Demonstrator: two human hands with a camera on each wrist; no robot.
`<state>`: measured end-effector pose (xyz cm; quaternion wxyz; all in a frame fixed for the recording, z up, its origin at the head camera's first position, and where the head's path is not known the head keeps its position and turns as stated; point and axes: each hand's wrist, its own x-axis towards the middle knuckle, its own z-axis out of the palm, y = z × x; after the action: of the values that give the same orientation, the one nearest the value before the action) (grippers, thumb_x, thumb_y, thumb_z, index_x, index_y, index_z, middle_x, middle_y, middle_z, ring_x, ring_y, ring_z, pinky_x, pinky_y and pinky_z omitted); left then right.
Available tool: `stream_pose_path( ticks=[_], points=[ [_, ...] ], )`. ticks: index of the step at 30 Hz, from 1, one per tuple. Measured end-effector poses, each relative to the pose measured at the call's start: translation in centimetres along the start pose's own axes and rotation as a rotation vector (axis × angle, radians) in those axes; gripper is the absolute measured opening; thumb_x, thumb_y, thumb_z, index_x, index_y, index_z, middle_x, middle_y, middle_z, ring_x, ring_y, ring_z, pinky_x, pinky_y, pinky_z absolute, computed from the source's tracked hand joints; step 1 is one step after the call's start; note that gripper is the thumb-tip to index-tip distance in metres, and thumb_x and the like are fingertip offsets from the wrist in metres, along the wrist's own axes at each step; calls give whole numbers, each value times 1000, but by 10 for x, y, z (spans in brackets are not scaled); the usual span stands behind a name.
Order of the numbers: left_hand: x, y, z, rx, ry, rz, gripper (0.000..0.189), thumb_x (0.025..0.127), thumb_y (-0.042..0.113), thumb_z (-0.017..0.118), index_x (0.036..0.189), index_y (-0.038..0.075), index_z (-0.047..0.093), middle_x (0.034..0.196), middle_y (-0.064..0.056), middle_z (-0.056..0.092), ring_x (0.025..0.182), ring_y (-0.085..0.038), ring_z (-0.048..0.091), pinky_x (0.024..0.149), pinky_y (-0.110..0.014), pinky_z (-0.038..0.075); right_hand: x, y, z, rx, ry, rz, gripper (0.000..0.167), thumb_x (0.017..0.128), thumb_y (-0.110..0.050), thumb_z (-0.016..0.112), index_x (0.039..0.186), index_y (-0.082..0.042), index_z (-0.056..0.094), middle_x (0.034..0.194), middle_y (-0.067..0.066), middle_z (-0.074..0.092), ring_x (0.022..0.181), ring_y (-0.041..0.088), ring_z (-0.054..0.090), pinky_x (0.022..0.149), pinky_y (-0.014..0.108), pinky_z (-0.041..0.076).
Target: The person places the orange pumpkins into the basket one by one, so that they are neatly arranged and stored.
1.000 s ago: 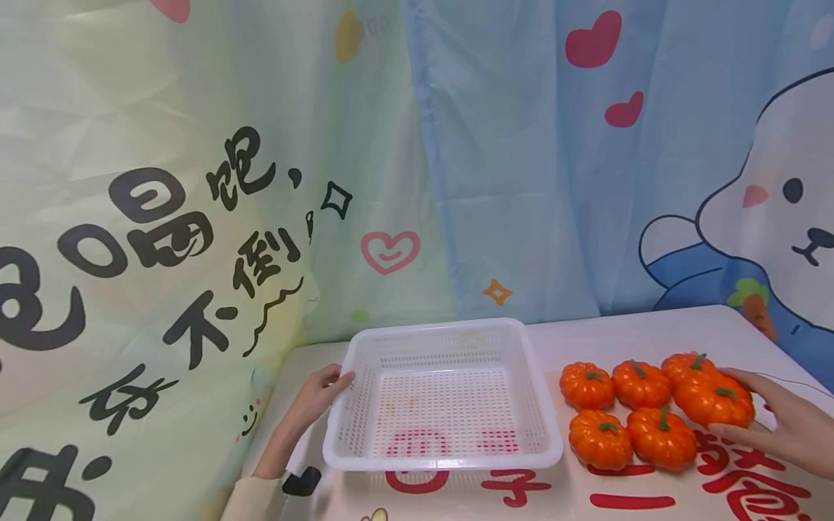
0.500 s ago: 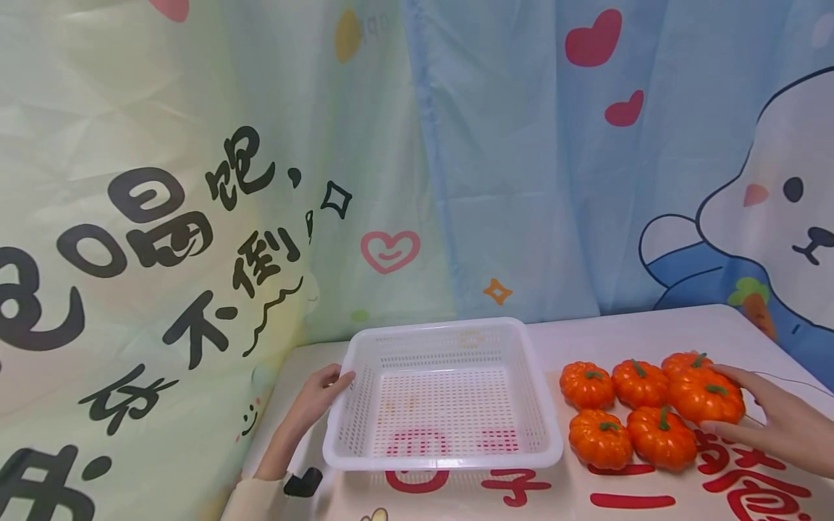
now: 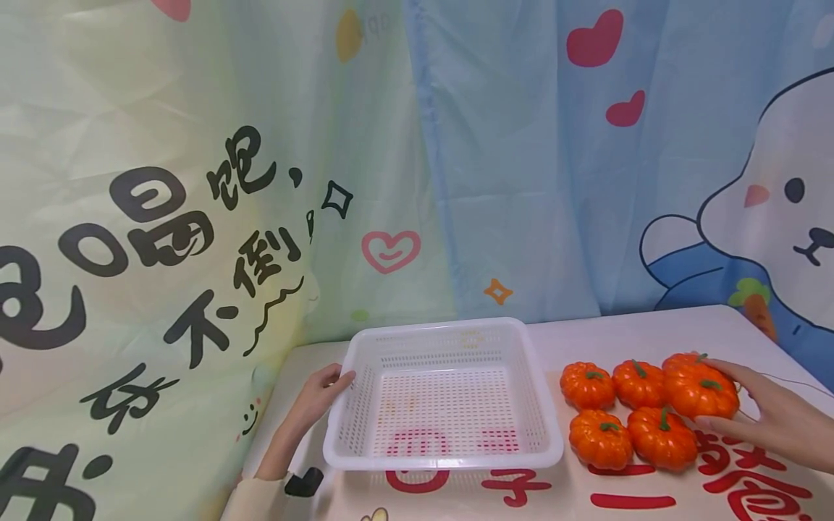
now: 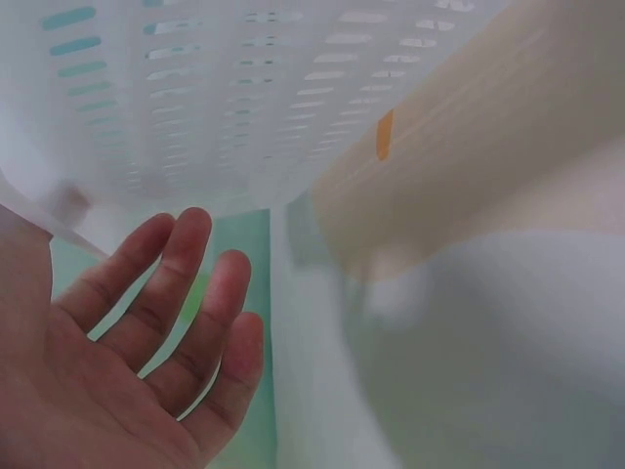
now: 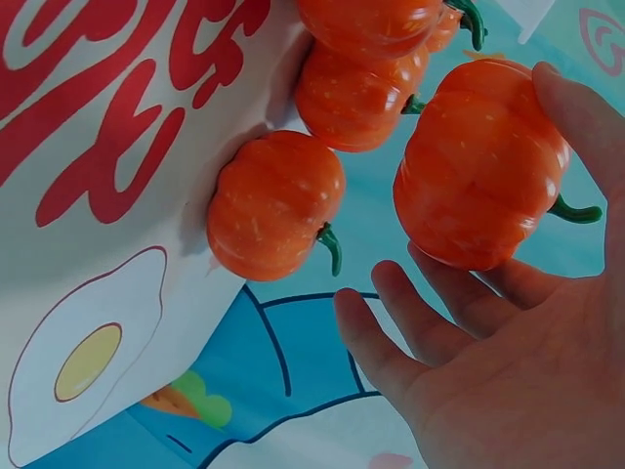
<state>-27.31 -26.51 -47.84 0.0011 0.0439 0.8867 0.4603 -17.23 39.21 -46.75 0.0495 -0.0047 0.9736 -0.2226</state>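
A white plastic basket (image 3: 443, 463) with slotted walls sits on the table in the head view. At its left end, my left hand (image 3: 321, 394) grips the rim, thumb over the edge. The left wrist view shows the other fingers of that hand (image 4: 166, 342) spread outside the slotted wall (image 4: 322, 88). My right hand (image 3: 775, 416) holds a small orange pumpkin (image 3: 700, 391) with a green stem. In the right wrist view this pumpkin (image 5: 479, 166) is between thumb and fingers, raised off the mat. It partly hides another pumpkin (image 3: 677, 359) behind it in the head view.
Several more orange pumpkins (image 3: 599, 439) stand in two rows right of the basket. Under them lies a beige mat (image 3: 625, 488) with red lettering, on a white table (image 3: 586, 336). Printed curtains (image 3: 502, 145) hang behind and to the left. A thin cord (image 3: 798, 380) runs behind my right hand.
My right hand has carried its pumpkin a little to the left and slightly up in the head view, over the others. The left hand and basket have stayed put.
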Motion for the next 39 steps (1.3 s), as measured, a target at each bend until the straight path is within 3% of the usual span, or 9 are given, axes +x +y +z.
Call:
stream_pose_path(
  ticks=[39],
  points=[
    [1, 1, 0, 26, 8, -4, 27, 98, 34, 64, 107, 8, 67, 96, -8, 72, 75, -14, 63, 65, -26, 53, 8, -38, -16, 30, -12, -138, 101, 81, -41, 81, 145, 14, 27, 136, 41, 37, 114, 58, 43, 79, 67, 54]
  ],
)
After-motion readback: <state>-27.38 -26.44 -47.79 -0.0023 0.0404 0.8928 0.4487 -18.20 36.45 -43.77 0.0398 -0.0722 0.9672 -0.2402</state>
